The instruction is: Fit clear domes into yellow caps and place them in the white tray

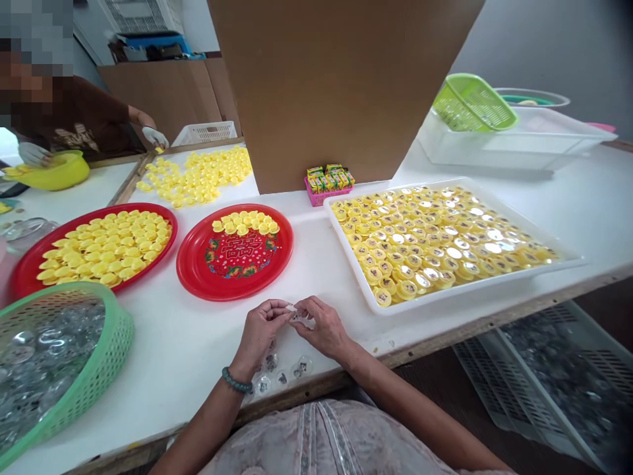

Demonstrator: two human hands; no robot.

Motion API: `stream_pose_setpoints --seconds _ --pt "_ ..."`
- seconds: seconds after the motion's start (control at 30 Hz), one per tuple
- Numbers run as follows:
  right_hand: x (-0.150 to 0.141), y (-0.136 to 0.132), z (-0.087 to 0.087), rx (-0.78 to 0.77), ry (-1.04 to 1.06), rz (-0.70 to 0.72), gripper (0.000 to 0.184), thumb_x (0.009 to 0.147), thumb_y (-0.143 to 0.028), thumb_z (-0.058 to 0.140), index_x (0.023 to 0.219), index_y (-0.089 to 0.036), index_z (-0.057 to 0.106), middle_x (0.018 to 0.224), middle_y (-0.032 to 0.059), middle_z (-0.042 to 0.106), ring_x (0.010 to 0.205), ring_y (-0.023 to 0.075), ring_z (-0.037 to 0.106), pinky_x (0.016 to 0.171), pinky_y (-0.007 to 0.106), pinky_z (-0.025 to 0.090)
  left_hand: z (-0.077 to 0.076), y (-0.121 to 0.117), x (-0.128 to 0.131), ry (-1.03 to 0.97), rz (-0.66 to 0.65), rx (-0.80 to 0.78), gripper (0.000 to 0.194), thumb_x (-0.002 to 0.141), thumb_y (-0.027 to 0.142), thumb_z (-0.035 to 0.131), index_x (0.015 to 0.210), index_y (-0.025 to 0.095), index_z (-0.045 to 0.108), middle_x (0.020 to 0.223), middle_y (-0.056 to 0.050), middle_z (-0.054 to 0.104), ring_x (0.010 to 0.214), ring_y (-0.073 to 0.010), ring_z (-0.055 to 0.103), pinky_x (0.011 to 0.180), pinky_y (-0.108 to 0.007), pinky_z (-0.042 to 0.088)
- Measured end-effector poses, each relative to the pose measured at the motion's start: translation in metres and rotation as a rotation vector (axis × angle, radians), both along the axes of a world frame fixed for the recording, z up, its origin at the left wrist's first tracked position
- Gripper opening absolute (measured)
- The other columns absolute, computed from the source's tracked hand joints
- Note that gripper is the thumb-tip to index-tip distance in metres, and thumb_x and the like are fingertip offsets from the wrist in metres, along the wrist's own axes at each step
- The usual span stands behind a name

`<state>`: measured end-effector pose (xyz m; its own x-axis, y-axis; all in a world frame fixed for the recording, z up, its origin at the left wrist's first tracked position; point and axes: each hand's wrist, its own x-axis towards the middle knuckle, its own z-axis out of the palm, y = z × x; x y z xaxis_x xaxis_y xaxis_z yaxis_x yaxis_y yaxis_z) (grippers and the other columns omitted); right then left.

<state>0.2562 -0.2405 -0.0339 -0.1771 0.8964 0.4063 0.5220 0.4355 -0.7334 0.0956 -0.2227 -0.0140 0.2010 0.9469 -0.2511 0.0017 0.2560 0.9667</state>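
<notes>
Fingers: left fingers, right fingers pinch a small clear piece.
Risk: we judge a slip loses it among clear capsules below the fingers.

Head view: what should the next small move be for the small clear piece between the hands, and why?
Probably lower the small clear piece onto the white table beside the similar clear pieces: the left hand and right hand both hold it just above them, and those pieces lie right below the hands.
</notes>
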Motion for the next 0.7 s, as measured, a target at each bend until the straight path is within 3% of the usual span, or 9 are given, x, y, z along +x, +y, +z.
stream_pose_setpoints --seconds 0.13,0.27,0.43,0.63,0.7 --pt "0.002 0.0 0.003 0.001 0.03 -0.041 0.024 0.076 -0.017 0.061 0.099 -0.019 0.056 0.081 0.0033 0.057 0.075 0.0158 0.056 0.067 0.027 0.047 0.002 0.0 0.001 0.002 0.019 -0.015 0.031 0.069 0.031 0.074 0.091 0.014 0.06 0.083 -0.007 0.068 0.08 -0.02 0.062 0.074 -0.027 0.046" --pt "0.005 0.0 0.007 -0.045 0.085 0.098 0.039 0.08 -0.019 0.059 0.118 -0.024 0.054 0.1 0.0069 0.059 0.086 0.0167 0.058 0.071 0.028 0.049 0.011 0.005 -0.001 -0.061 -0.085 -0.011 0.04 0.07 0.027 0.075 0.103 0.015 0.055 0.074 -0.003 0.066 0.074 -0.0184 0.061 0.072 -0.027 0.045" --pt "0.004 0.003 0.007 -0.128 0.322 0.004 0.027 0.078 -0.024 0.064 0.105 -0.021 0.064 0.08 0.003 0.061 0.067 0.0127 0.056 0.062 0.025 0.047 0.017 0.01 -0.001 -0.144 -0.047 0.006 0.039 0.072 0.023 0.074 0.105 0.015 0.055 0.079 -0.004 0.065 0.079 -0.0171 0.059 0.077 -0.027 0.043" --pt "0.003 0.008 0.013 -0.569 0.73 -0.088 0.022 0.069 -0.033 0.07 0.084 -0.017 0.07 0.062 0.0002 0.064 0.056 0.0122 0.055 0.054 0.024 0.043 0.008 0.004 0.014 -0.262 0.14 -0.025 0.037 0.066 0.02 0.077 0.098 0.014 0.059 0.079 -0.004 0.065 0.074 -0.0145 0.058 0.07 -0.024 0.044" --pt "0.003 0.008 0.016 -0.632 0.762 -0.11 0.022 0.069 -0.035 0.07 0.078 -0.015 0.07 0.059 0.0008 0.063 0.054 0.0118 0.054 0.052 0.023 0.042 0.006 0.002 0.018 -0.276 0.176 -0.018 0.036 0.067 0.021 0.077 0.097 0.014 0.059 0.081 -0.005 0.066 0.074 -0.0153 0.059 0.071 -0.025 0.044"
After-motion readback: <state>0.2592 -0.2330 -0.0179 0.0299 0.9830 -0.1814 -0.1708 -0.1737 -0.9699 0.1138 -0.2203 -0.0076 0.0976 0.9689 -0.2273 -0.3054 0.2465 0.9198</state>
